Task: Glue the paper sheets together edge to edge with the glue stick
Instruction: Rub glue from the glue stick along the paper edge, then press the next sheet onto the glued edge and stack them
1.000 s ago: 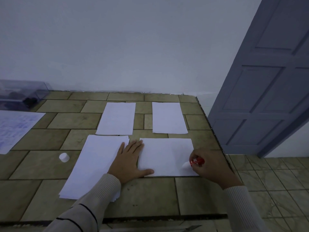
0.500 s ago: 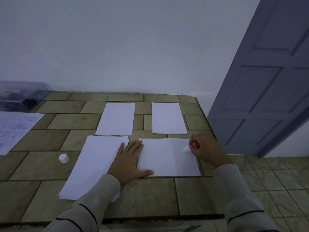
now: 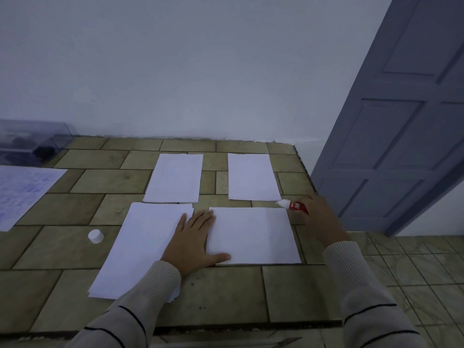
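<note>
- Olive-brown tiled tabletop (image 3: 62, 249) runs back to a plain white wall (image 3: 175, 71). A grey-blue panelled door (image 3: 401, 126) stands at the right, past the tabletop's edge, with pale floor tiles (image 3: 414, 259) below it.
- Nearest the person, a single white paper sheet (image 3: 253, 234) lies flat with its long side across. Just left of it lies a stack of white paper (image 3: 140, 247), its near edges slightly fanned.
- The left hand (image 3: 198, 242) lies flat, palm down, fingers straight and close together, bridging the narrow gap between the stack and the single sheet (the thumb stretches over the sheet's near left corner). It holds nothing.
- The right hand (image 3: 319, 217) has its fingers curled round a red glue stick (image 3: 296, 205). The stick's white tip points left, at the single sheet's far right corner; whether the tip touches the paper I cannot tell.
- Two more white sheets lie farther back, apart from each other: the far left sheet (image 3: 174, 178) just beyond the stack, and the far right sheet (image 3: 252, 177), its near right corner close to the glue tip.
- A small white round cap (image 3: 95, 236) stands on a tile left of the stack, apart from it.
- At the left edge lies a printed sheet with faint blue text (image 3: 22, 194). Behind it, against the wall, sits a clear plastic box (image 3: 32, 139) (its dark contents are too dim to make out).
- Both forearms wear cream ribbed knit sleeves (image 3: 155, 292) with thin dark stripes.
</note>
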